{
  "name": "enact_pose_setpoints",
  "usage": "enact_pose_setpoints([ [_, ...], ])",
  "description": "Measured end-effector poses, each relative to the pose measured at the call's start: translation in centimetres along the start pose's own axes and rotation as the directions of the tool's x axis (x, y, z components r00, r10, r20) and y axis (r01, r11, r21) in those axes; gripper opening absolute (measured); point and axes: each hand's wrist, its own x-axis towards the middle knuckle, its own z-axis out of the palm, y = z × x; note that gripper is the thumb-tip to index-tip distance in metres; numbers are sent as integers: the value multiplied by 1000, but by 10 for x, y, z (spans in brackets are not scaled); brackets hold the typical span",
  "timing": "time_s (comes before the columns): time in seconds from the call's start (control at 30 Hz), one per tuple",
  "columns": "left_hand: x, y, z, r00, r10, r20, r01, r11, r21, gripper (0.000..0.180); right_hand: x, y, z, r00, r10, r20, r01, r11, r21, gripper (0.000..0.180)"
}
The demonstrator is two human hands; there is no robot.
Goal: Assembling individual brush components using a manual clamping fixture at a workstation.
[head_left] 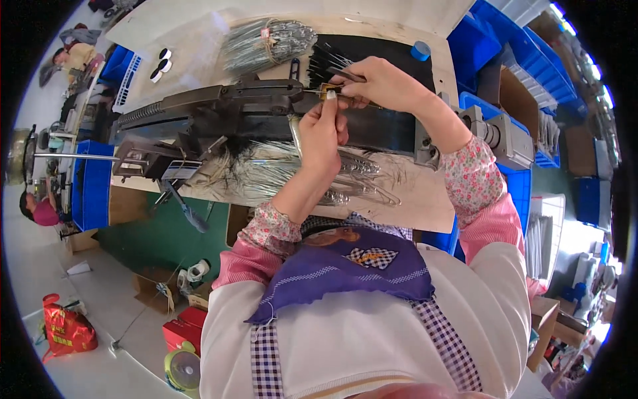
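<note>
My left hand (321, 136) is closed in a pinch, thumb up, at the right end of a long dark metal machine head (219, 98) with a spring. At its fingertips is a small brass-coloured piece (326, 88); whether the left fingers grip it is unclear. My right hand (384, 83) meets the left from the right, closed on a slim dark metal tool (347, 74). Its lower fingers are partly hidden behind the left thumb. Beyond the machine lies a banded bundle of thin metal wires (269, 45). Loose wires (272, 169) are heaped on the near side.
Dark-tipped rods (325, 58) lie on a black mat behind my hands, with a blue roll of tape (420, 50) to the right. A metal motor-like unit (505, 141) sits at the bench's right end. Blue crates (475, 46) stand beyond. Black-and-white round pieces (161, 66) lie at back left.
</note>
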Motion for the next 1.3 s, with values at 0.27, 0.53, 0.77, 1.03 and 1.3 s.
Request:
enact_pose_setpoints([
  [0.27, 12, -2, 2, 975, -45, 219, 56, 998, -40, 60, 18, -3, -21, 955, 196, 222, -241, 949, 201, 32],
  [0.53, 13, 31, -10, 919, -142, 368, 360, 685, -634, 81, -13, -18, -26, 927, -344, -149, 79, 567, -820, 41],
  [0.77, 11, 16, -26, 825, 72, 560, 414, 599, -686, 70, -12, -17, 28, 779, -500, -380, 154, 739, -656, 23],
  [1.03, -4, 30, -12, 956, -21, 292, 197, 785, -588, 68, -4, -10, 13, 873, -374, -313, 190, 851, -489, 12],
  [1.3, -3, 37, -16, 930, -47, 364, 253, 800, -544, 67, -12, -9, 10, 829, -469, -305, 199, 756, -624, 10],
])
